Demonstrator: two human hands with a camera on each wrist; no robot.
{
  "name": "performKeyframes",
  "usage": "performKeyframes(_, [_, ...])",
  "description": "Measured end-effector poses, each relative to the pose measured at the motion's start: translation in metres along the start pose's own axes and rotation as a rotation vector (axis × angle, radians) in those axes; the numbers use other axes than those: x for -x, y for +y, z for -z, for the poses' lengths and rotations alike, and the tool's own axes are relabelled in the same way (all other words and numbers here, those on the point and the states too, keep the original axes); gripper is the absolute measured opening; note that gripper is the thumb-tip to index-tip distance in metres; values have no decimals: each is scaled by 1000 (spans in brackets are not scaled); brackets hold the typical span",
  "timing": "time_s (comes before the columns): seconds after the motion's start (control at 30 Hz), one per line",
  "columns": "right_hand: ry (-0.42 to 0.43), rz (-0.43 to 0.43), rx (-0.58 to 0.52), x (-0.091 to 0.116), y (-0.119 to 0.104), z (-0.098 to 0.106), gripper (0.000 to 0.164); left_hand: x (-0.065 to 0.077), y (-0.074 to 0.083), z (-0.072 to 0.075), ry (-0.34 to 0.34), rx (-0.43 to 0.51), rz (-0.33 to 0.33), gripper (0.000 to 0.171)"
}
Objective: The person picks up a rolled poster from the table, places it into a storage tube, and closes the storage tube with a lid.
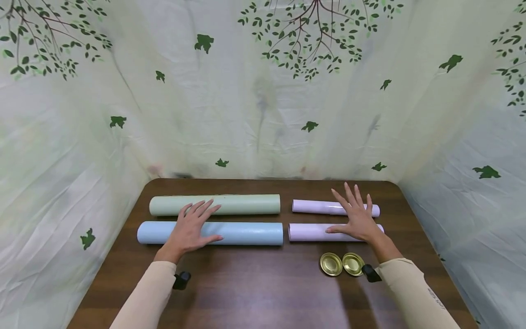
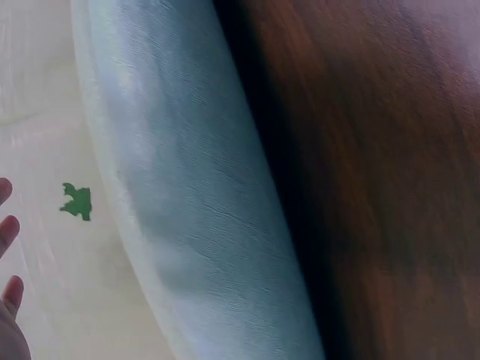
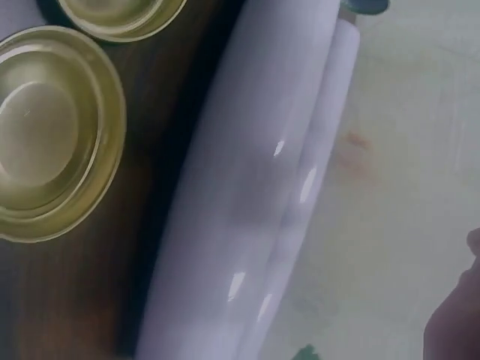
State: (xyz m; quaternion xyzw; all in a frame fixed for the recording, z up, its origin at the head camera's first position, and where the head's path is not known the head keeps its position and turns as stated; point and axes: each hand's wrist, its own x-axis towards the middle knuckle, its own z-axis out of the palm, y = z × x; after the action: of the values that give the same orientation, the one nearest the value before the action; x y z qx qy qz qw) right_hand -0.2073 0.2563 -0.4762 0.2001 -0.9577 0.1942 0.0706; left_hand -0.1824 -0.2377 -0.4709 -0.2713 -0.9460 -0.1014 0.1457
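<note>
My left hand (image 1: 192, 228) is spread over a light blue roll (image 1: 250, 234), its fingertips reaching across a pale green roll (image 1: 246, 204) behind. Over two shorter lilac rolls, the front one (image 1: 306, 232) and the back one (image 1: 312, 207), my right hand (image 1: 358, 219) holds its fingers apart. Neither hand grips anything; whether they touch the rolls cannot be told. The blue roll (image 2: 202, 202) fills much of the left wrist view, with fingertips (image 2: 10, 296) at its left edge. In the right wrist view the front lilac roll (image 3: 232, 172) lies beside a gold dish (image 3: 37, 135).
Two small round gold dishes, a left one (image 1: 331, 264) and a right one (image 1: 353, 264), lie side by side before the lilac rolls. Everything rests on a dark brown wooden table (image 1: 246, 283). A pale curtain (image 1: 263, 100) with leaf prints hangs behind and at both sides.
</note>
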Motion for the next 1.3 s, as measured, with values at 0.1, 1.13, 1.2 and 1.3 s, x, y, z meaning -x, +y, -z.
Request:
performKeyframes(0.1, [32,18,-24,3,8,-3,113,3,-3,-3,-16,36,27,88])
performKeyframes(1.13, [-22,37,-153,31,51,-46,80,20,-30,-44,-80,168,140,92])
performKeyframes(1.2, [-8,33,-162,32,51,-49,77,21,-31,-46,-78,185,147,90])
performKeyframes(1.3, [37,45,-174,34,50,-52,73,23,-31,-47,-82,211,153,87])
